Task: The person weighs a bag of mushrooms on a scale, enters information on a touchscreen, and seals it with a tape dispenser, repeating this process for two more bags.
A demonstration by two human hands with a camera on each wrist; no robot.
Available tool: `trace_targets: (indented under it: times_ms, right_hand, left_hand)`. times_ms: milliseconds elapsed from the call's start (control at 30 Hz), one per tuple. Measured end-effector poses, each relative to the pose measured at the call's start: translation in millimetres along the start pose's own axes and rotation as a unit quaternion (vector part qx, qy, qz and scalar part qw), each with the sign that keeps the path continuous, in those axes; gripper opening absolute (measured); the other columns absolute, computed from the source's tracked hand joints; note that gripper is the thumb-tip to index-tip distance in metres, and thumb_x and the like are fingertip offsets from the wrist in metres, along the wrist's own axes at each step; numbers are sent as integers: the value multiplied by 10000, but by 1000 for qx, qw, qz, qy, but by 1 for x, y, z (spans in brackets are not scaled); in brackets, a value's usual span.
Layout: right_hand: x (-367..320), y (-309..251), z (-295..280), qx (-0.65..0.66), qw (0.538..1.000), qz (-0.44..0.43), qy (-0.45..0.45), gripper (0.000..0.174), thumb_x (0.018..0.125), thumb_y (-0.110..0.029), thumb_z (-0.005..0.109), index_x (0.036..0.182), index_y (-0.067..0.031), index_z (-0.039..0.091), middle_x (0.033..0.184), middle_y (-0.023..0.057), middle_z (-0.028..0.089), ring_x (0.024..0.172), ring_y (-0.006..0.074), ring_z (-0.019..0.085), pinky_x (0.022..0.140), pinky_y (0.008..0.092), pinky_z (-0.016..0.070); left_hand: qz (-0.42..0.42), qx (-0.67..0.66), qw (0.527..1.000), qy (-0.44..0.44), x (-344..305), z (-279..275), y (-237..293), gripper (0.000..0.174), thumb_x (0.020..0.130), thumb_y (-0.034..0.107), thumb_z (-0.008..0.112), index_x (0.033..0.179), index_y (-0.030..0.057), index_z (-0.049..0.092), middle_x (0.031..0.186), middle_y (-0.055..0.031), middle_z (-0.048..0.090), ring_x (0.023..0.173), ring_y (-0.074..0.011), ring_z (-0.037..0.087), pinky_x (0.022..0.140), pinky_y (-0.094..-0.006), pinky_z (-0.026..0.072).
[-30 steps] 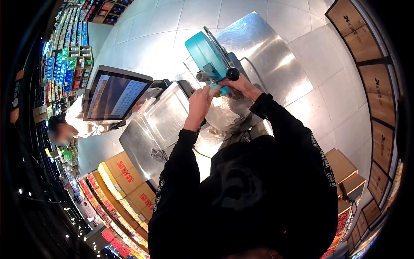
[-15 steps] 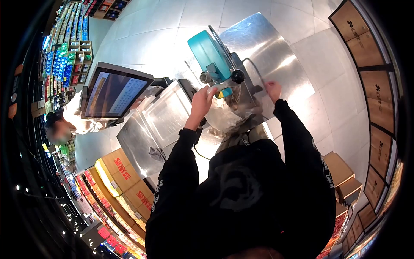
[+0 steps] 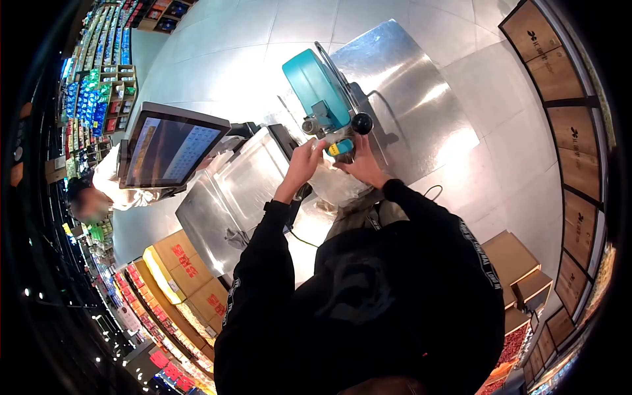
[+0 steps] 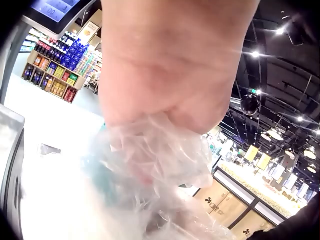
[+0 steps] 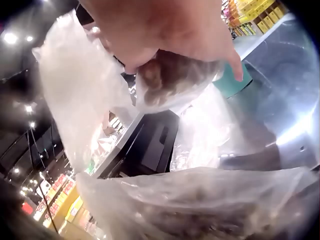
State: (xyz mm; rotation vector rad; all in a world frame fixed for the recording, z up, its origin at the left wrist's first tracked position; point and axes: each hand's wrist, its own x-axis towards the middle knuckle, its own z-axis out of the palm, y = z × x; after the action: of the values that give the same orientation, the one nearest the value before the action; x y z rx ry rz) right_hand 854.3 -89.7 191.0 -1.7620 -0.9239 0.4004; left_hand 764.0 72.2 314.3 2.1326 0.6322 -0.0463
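In the head view my left hand [image 3: 303, 166] is left of a small yellow-and-blue part [image 3: 340, 147] under the teal machine [image 3: 317, 84]. Crumpled clear plastic [image 4: 155, 150] bunches at that hand's fingers in the left wrist view, hiding most of them. My right hand [image 3: 363, 164] is on the other side, fingers curved round a clear bag [image 5: 172, 82] with brown contents. Its hold shows in the right wrist view, where one finger stretches toward the teal surface [image 5: 234, 82]. A larger filled bag [image 5: 200, 205] lies in front of my body.
A touchscreen [image 3: 172, 146] and a steel-topped scale [image 3: 257, 174] stand to the left. The steel table [image 3: 411, 99] extends right of the machine, with a black knob [image 3: 361, 123] at the machine's lower end. Cardboard boxes [image 3: 510, 260] are at the right; another person [image 3: 108, 178] is behind the screen.
My right hand moved off to the right over the steel table, then came back to the bag below the machine. The left hand has shifted slightly down.
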Motion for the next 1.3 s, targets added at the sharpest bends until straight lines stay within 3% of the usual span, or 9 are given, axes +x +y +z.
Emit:
trace_targets:
  times_ms: [167,200,300,500,600,700,767,1100,1300]
  right_hand:
    - [17,37,50,181,981,36,53,820,711,-174,844,1381,-43,390,1426,202,406,1271,331,466,964,387,455]
    - [22,68,48,520,824,189,-124,720,744,-171,830,1344,-37,455,1274,144,564,1142,231,560,930,348,465]
    - [84,-34,-110,99,851,232,-461,658,832,-336,748,1356,-29,495,1251,83,603,1110,169,565,960,323,445]
    - [51,78,-132,79,990,81,80,463,949,-196,607,1360,-21,487,1315,109,552,1132,173,567,888,316,510]
    - [9,110,-55,501,824,261,41,530,982,-350,548,1409,-62,423,1282,115,576,1142,210,579,951,334,476]
    - [10,106,4,302,900,314,-19,536,1003,-354,504,1440,-84,351,1185,103,596,1094,201,595,934,338,493]
    - [19,79,4,639,725,249,-65,572,991,-399,513,1436,-96,320,1141,109,597,1041,192,613,917,361,514]
    - [39,60,-19,509,765,369,-139,386,979,-352,519,1230,-59,507,899,85,639,675,169,654,664,278,571]
    - [45,55,-28,464,790,336,-217,479,951,-391,600,1307,-83,511,1156,55,624,951,143,623,720,295,546]
  left_hand:
    - [-14,83,996,-39,1,-12,5,353,980,334,552,1031,-3,647,867,-191,621,832,-317,617,742,-375,473]
    - [-15,87,995,-43,2,-14,1,353,980,334,552,1031,-3,647,867,-191,621,832,-317,617,742,-375,473]
    - [145,218,964,35,7,-15,-7,311,967,302,578,1064,20,664,1080,-226,565,1033,-362,523,874,-404,422]
    - [-7,-40,996,-77,3,-10,-7,315,993,293,540,1047,-4,629,893,-165,566,830,-280,535,779,-363,438]
    - [-14,-63,993,-94,3,-8,-15,329,1004,303,521,931,-14,569,756,-126,531,696,-214,504,700,-314,432]
    - [-72,-93,983,-141,7,-7,-22,319,981,288,565,867,-10,560,858,-147,552,802,-247,517,755,-332,429]
    - [139,66,987,35,6,4,-32,306,939,272,627,845,-18,603,1049,-182,547,991,-334,483,865,-422,407]
    - [154,258,954,19,11,-9,-28,268,927,269,628,948,10,697,1306,-217,499,1328,-470,302,1018,-518,322]
    - [-13,-67,992,-103,13,-8,-25,331,1001,290,535,1048,-23,633,1156,-175,584,1070,-249,563,903,-337,434]
